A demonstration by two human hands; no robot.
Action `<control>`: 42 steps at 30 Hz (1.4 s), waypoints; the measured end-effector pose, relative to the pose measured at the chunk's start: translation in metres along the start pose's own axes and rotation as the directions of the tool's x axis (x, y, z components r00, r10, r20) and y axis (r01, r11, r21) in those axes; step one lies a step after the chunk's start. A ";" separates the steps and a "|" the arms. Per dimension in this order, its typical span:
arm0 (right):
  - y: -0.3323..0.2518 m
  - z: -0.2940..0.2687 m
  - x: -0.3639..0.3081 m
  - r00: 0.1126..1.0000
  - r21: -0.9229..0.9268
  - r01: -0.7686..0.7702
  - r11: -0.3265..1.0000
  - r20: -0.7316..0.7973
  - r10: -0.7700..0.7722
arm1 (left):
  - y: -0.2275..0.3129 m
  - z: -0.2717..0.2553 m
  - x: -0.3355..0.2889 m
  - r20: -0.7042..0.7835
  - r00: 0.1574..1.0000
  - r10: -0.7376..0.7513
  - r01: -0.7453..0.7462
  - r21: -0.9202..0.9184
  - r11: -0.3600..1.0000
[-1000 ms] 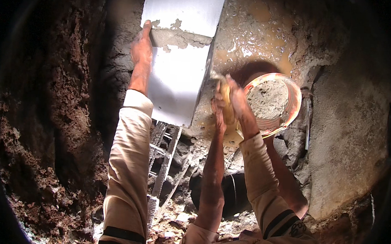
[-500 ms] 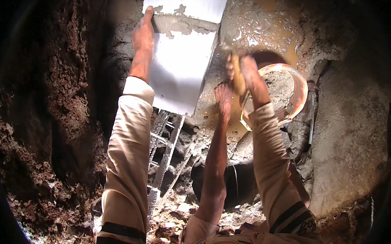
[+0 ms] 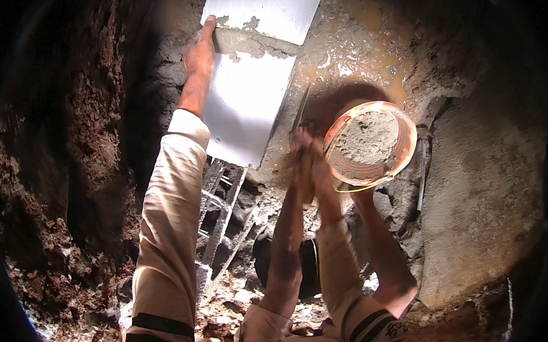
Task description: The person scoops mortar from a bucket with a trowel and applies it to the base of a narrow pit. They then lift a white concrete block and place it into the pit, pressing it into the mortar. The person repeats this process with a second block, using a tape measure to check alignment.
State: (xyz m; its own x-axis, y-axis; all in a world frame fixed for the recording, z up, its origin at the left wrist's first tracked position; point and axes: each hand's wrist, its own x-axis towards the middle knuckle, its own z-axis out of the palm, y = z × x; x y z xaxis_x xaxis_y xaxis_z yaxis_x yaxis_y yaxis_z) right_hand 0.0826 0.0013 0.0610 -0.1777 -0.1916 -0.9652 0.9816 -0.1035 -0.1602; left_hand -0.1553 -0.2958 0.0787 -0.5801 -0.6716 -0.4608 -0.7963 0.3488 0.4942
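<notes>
While I watch from a distance through the head-worn camera, the person's left hand [image 3: 199,58] lies along the left edge of a smooth, white, rectangular lower panel [image 3: 243,115], one digit stretched up beside a ragged band of grey mortar [image 3: 248,43]. That band separates it from a matching white upper panel [image 3: 267,11]. The other digits are hidden, so I cannot tell whether they are apart, together or clamped; I judge the hand is set there to steady the edge. Just off the panel's right side, the person's right hand [image 3: 315,154], blurred, appears to have its fingers clamped around the yellowish handle of a narrow, dark-bladed trowel [image 3: 301,108]. The blade points up along the panel's right edge, a grip that, by my reading, gives control along that side. A co-worker's bare forearm [image 3: 287,232] comes in just beside it, its hand too blurred for me to separate clearly. To the right, a round orange bucket [image 3: 406,139] of rough grey mix [image 3: 372,138] opens toward my view, near the trowel, probably so that the mix is within easy reach. The co-worker's second bare forearm [image 3: 387,253] rises to the bucket's lower rim, perhaps as support, though its hand is hidden and I cannot confirm contact. Nearer the wearer, a grey, ladder-like frame [image 3: 224,217] shows beyond the lower panel's bottom edge amid broken rubble [image 3: 233,296], apart from both of the person's hands.
</notes>
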 end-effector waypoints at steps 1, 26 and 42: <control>-0.053 0.000 0.006 0.998 -0.079 0.050 0.996 -0.026 -0.053 | -0.003 -0.004 0.003 -0.008 1.000 0.011 -0.011 0.002 1.000; 0.063 -0.012 0.037 0.918 -0.150 0.280 0.948 0.332 -0.219 | 0.004 0.021 0.016 0.035 0.997 0.065 -0.066 0.031 0.997; -0.049 0.030 0.096 0.641 -0.526 0.495 0.691 -0.316 -0.700 | 0.002 0.009 0.005 -0.024 1.000 0.020 -0.021 -0.074 0.997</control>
State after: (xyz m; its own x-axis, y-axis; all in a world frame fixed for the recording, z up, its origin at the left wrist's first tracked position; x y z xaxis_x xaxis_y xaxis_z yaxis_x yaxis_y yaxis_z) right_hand 0.0150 -0.0419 -0.0179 -0.7789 0.2580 -0.5716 0.6269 0.3473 -0.6974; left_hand -0.1612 -0.2926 0.0709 -0.5914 -0.6801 -0.4333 -0.7688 0.3135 0.5573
